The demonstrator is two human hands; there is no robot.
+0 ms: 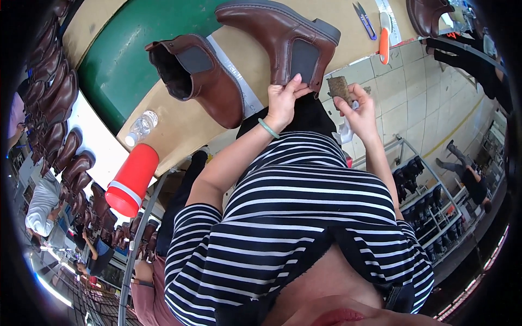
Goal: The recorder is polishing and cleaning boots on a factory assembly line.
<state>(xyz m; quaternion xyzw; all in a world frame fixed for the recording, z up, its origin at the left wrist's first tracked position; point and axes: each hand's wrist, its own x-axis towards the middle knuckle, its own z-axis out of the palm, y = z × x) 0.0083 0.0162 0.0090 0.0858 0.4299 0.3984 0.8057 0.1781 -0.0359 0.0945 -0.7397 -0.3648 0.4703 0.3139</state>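
Observation:
A brown ankle boot (261, 33) with a dark elastic side panel lies on its side at the table's near edge, toe to the left. My left hand (284, 103), a green bangle at its wrist, is closed on the rim of the boot's shaft. Just to the right, apart from the boot, my right hand (358, 113) grips a rough brown block (340, 92) between thumb and fingers. Something white, perhaps cloth, shows below that palm. The matching boot (220, 96) lies to the left, its opening facing left.
Thread snips (365, 22) and an orange-handled knife (384, 44) lie at the table's far right. A green mat (117, 70), a clear bottle (142, 127) and a red tumbler (133, 179) are on the left. Brown boots (54, 98) line the left side; a metal rack (429, 201) stands right. Other people work nearby.

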